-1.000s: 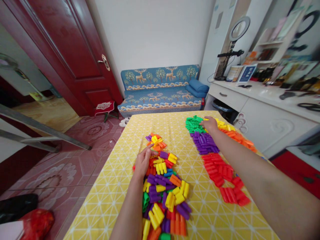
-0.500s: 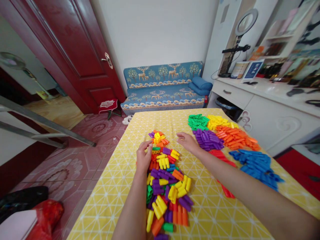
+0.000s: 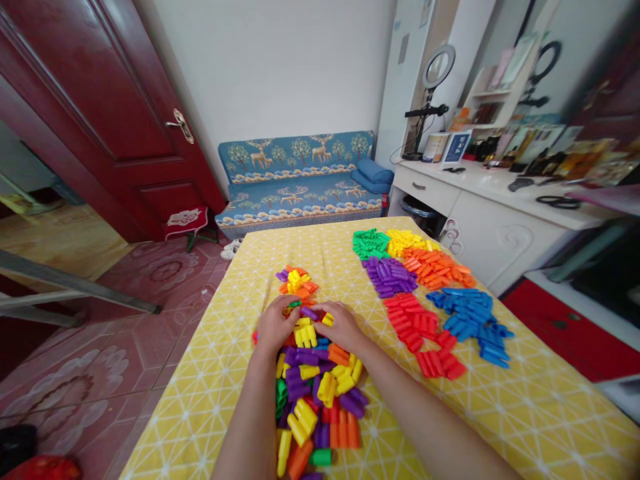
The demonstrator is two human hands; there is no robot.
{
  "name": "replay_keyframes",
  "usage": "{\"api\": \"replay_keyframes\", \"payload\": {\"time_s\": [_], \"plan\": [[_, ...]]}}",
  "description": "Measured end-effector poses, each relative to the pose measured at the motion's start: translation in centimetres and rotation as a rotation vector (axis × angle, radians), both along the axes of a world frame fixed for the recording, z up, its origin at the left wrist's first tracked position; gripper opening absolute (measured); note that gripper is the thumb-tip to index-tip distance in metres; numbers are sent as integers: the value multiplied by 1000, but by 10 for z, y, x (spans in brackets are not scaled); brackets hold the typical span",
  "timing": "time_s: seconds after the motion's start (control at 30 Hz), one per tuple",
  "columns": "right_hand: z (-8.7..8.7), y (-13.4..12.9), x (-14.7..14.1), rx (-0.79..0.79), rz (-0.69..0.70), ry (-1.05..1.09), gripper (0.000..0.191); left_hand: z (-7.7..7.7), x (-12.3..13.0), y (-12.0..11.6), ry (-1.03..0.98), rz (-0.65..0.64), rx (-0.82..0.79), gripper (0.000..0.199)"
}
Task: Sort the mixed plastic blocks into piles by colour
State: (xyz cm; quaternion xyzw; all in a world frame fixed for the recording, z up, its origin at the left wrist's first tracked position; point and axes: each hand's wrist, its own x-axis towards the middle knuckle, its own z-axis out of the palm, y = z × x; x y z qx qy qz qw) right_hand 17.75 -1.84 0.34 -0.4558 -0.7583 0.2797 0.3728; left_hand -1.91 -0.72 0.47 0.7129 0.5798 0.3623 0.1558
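Observation:
A long heap of mixed plastic pieces [image 3: 300, 373] in several colours lies down the middle of a yellow patterned cloth. At the heap's upper left, my left hand [image 3: 275, 323] has its fingers bent over the pieces, by a small green piece [image 3: 295, 304]. Facing it from the right, my right hand [image 3: 341, 327] has its fingertips at a purple piece [image 3: 310, 313] and a yellow piece [image 3: 328, 319]. What either hand grips, if anything, cannot be made out. Beyond both hands sits a small mixed cluster [image 3: 297, 281].
Single-colour piles stand on the right: green [image 3: 371, 244], yellow [image 3: 404, 241], orange [image 3: 440, 267], purple [image 3: 389, 276], red [image 3: 411, 320] and blue [image 3: 470, 313]. Behind the table [image 3: 250, 260] is a blue sofa [image 3: 300, 183]; a white dresser [image 3: 480, 213] is at the right.
My right hand has come left from beside the purple pile to the mixed heap. My left hand has stayed at the heap's left side. The view has turned to the right.

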Motion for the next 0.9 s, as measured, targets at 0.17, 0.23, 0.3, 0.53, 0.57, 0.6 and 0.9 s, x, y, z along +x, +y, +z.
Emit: {"api": "replay_keyframes", "payload": {"time_s": [0.17,0.23,0.3,0.53,0.57,0.6,0.9], "plan": [[1,-2,-1,7,-11,-49,32,2,0,-1,-29,-2,-10,23],[1,-2,-2,15,-10,-92,34,2,0,-1,-59,-11,-20,21],[0,-2,-3,16,0,-111,32,2,-1,-2,-92,-12,-29,21],[-9,0,1,-221,48,325,24,4,0,-4,-100,15,-64,26],[-9,0,2,-277,71,428,27,5,1,-4,-97,20,-62,27],[-9,0,3,-329,89,523,29,6,1,-4,-92,24,-60,27],[-5,-4,10,-486,106,789,35,9,3,-9,-145,47,-35,30]]}}
